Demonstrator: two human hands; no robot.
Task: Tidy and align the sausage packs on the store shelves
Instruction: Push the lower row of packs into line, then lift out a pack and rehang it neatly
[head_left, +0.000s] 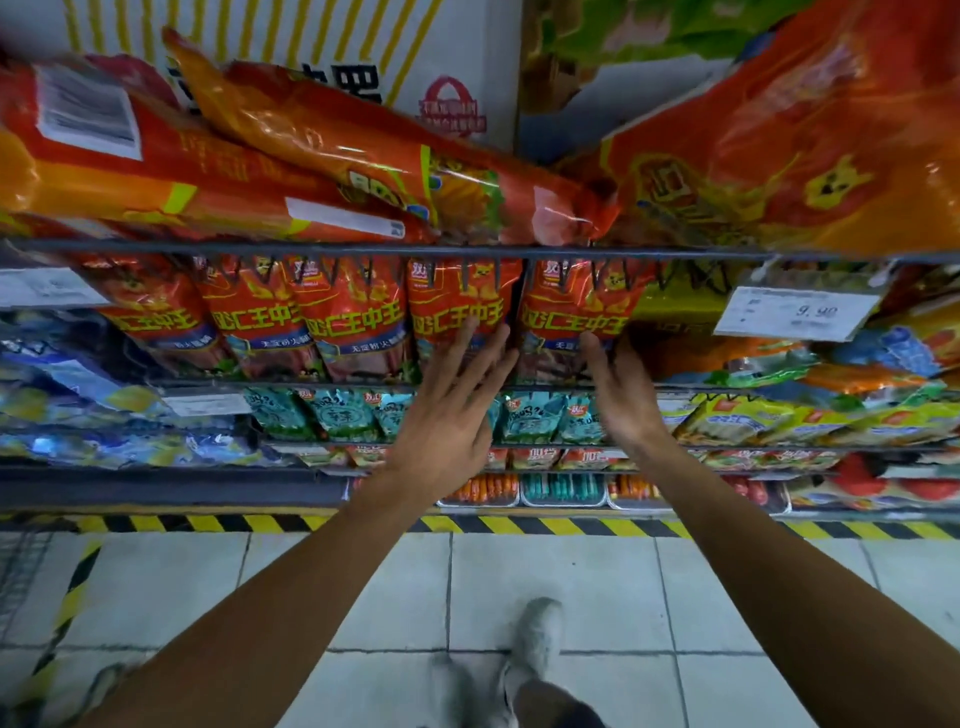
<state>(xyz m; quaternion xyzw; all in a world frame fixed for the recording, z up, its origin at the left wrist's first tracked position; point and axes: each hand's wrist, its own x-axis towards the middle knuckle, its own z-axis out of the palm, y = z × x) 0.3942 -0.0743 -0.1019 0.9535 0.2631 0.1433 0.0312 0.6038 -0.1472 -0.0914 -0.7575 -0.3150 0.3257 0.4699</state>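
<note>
Mid-tidy: at 12 o'clock, 5 red sausage packs (363, 317) stand nearly level on the middle shelf (363, 385), the left hand (449, 415) flat and released against the 4th, the right hand (621, 387) released beside the 5th, while about 3 large packs (322, 150) above lie askew.

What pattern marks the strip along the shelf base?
Black and yellow diagonal stripes on the floor strip, head view.

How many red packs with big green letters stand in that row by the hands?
5: far-left pack, second pack, middle pack, fourth pack behind the left hand, fifth pack by the right hand. More may hide behind.
</note>
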